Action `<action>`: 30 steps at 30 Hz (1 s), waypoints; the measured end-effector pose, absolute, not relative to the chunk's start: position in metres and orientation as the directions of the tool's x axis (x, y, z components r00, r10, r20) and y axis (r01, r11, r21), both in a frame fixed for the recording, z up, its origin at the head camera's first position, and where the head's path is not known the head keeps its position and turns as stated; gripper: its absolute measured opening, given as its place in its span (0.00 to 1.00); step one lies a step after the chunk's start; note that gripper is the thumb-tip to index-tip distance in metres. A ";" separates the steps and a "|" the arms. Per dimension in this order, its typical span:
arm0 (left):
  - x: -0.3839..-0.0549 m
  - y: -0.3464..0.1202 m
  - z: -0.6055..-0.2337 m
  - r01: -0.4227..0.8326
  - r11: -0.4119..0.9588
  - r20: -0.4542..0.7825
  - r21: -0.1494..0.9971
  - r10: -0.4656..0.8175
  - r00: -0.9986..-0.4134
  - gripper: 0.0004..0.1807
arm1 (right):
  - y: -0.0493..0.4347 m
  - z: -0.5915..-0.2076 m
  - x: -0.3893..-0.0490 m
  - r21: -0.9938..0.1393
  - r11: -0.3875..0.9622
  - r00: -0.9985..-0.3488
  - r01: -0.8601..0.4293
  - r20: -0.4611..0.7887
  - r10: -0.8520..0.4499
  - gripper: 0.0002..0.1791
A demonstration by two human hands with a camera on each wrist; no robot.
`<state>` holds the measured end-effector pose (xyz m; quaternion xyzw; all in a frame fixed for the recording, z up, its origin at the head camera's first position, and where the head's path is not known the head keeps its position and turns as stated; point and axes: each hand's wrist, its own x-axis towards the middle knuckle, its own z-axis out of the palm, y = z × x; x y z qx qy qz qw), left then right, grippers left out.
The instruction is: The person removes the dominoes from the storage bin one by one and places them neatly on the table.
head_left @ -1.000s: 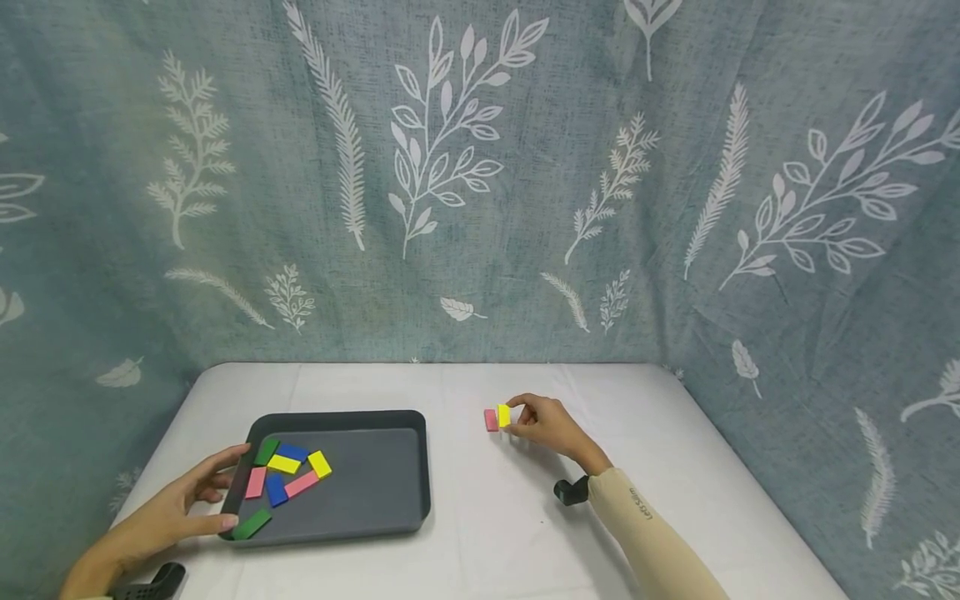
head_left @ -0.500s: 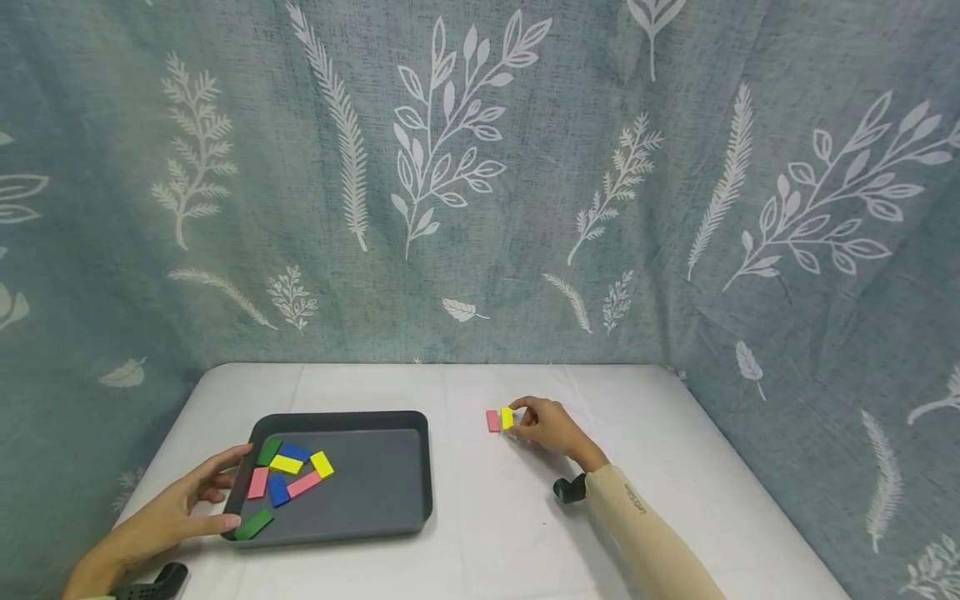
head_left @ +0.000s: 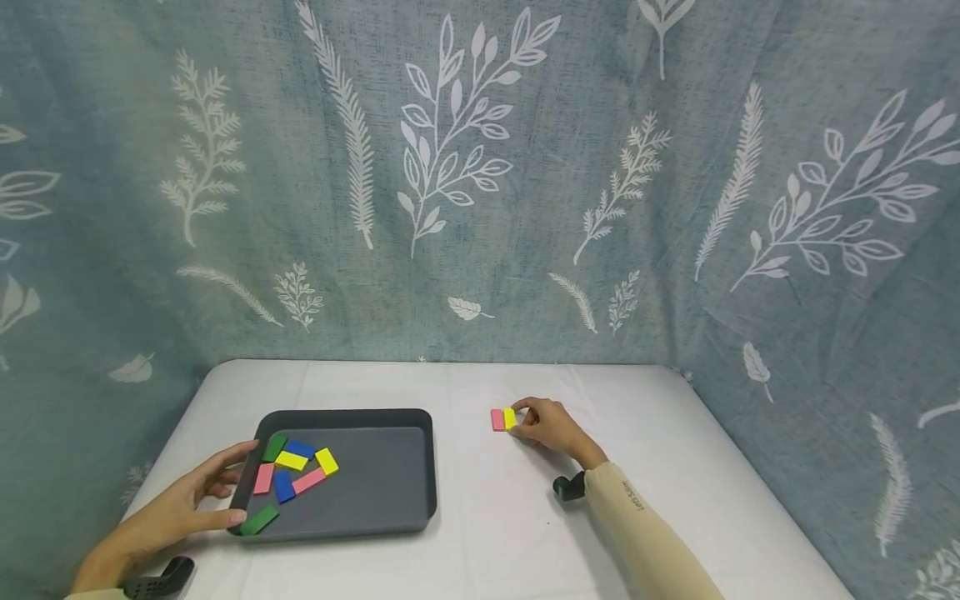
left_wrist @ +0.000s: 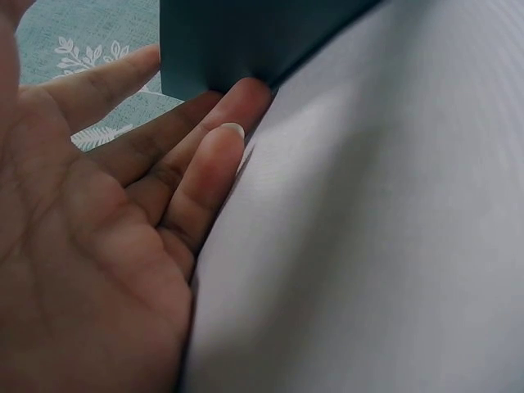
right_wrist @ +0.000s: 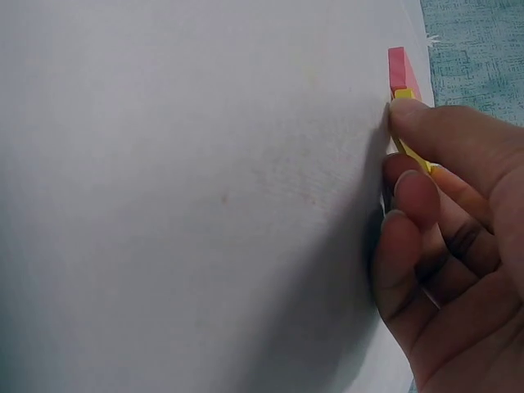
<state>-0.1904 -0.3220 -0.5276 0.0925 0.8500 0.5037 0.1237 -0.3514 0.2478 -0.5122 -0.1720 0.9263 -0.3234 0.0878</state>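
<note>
My right hand [head_left: 551,429] pinches a yellow block [head_left: 510,418] between thumb and fingers at the back of the white table. Directly left of it lies a pink block [head_left: 498,420], and the two sit side by side, seemingly touching. In the right wrist view the thumb covers part of the yellow block [right_wrist: 403,96], with the pink block [right_wrist: 398,67] just beyond. My left hand [head_left: 176,504] rests against the left side of a dark grey tray [head_left: 375,500], thumb by the near corner. From the left wrist, its loosely extended fingers meet the tray wall [left_wrist: 221,49].
Green, blue, yellow and pink blocks lie flat in the tray's left part, among them a green block [head_left: 259,520] at the near corner. White cloth [head_left: 510,533] covers the table. A leaf-patterned curtain [head_left: 480,208] hangs behind and at both sides.
The yellow block in my right hand has come down and closed the small gap to the pink block. My left hand stays at the tray. The head view has shifted slightly.
</note>
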 end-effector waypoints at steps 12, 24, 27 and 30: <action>-0.188 -0.320 -0.527 -0.014 0.458 -0.153 0.889 0.268 -0.951 0.51 | 0.246 -0.513 -0.348 -0.630 0.732 -0.926 -0.258 -0.056 -0.374 0.24; -0.187 -0.322 -0.530 -0.006 0.462 -0.146 0.887 0.267 -0.953 0.51 | 0.247 -0.506 -0.348 -0.635 0.722 -0.924 -0.274 -0.036 -0.382 0.28; -0.187 -0.322 -0.530 0.004 0.459 -0.136 0.888 0.272 -0.953 0.50 | 0.245 -0.503 -0.348 -0.629 0.720 -0.920 -0.293 -0.019 -0.391 0.26; -0.186 -0.322 -0.529 0.030 0.462 -0.111 0.886 0.274 -0.955 0.50 | 0.241 -0.499 -0.349 -0.619 0.714 -0.913 -0.326 0.012 -0.407 0.25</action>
